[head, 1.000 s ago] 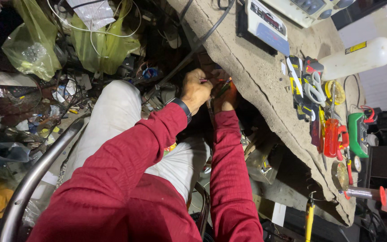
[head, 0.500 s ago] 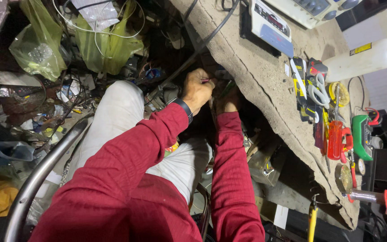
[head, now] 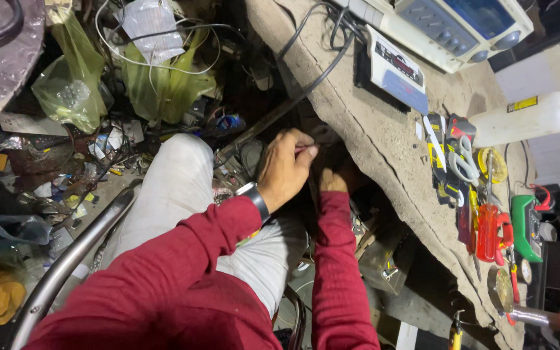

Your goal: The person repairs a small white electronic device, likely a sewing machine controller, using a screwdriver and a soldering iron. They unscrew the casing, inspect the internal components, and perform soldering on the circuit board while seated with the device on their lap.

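Note:
My left hand (head: 284,170), with a dark watch on its wrist, reaches up to the underside edge of the rough workbench (head: 384,155). Its thumb and fingers pinch a thin reddish rod-like thing (head: 307,149). Just to the right, my right hand (head: 333,180) goes into the dark gap under the bench. Its fingers are hidden there, so I cannot tell whether it holds anything. Both arms are in dark red sleeves, and my knee in light trousers (head: 176,188) is below the left hand.
On the bench lie white-handled scissors (head: 465,162), red-handled pliers (head: 487,230), a green tool (head: 526,227), a white bottle (head: 533,116), a small meter (head: 393,68) and black cables. Green plastic bags (head: 72,84) and scraps litter the floor. A metal tube (head: 66,266) curves at lower left.
Both hands stay at the bench's underside edge. The left hand's fingers have shifted slightly on the thin thing; the view has drifted a little.

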